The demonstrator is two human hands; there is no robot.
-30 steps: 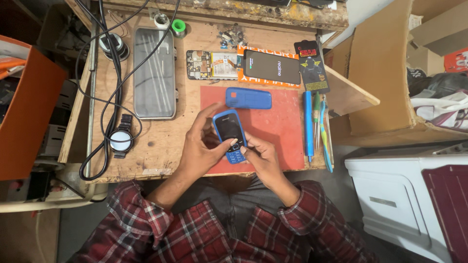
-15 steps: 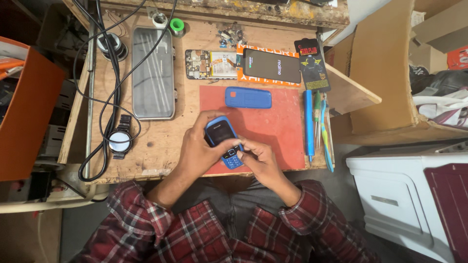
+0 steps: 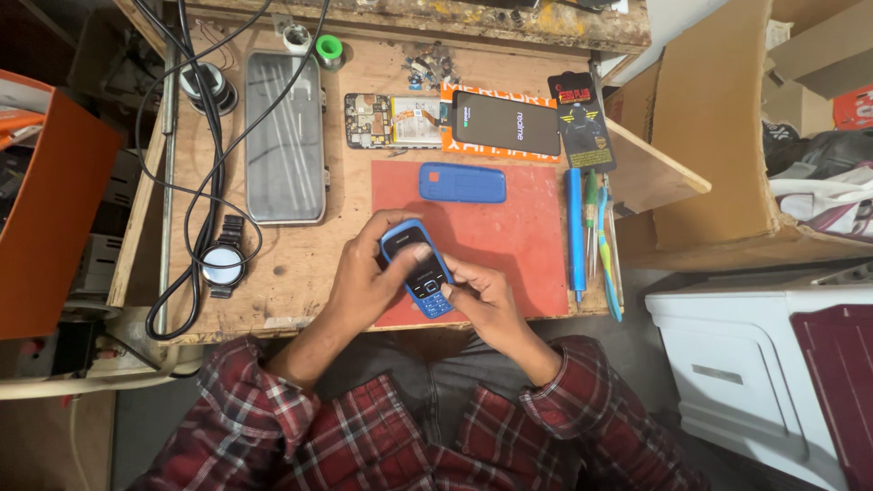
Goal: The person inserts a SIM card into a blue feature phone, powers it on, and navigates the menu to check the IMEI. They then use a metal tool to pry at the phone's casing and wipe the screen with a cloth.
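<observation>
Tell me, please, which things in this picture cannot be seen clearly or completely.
- Blue keypad phone, head view: the left hand and the right hand cover its sides; the keys are too small to tell apart.
- Small loose parts at the bench's far edge: too small to identify.
- Black cables: cut off by the top edge.
- White cabinet: cut off by the right edge.
- Blue back cover: only the outside shows.

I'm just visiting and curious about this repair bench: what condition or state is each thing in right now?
Blue keypad phone: face up, screen dark, held over the red mat by left hand and right hand.
Blue back cover: off, lying flat on the mat.
Smartphone: screen lit.
Opened phone: back off, circuit board exposed.
Wristwatch: lying face up.
Blue screwdriver: lying unused.
</observation>
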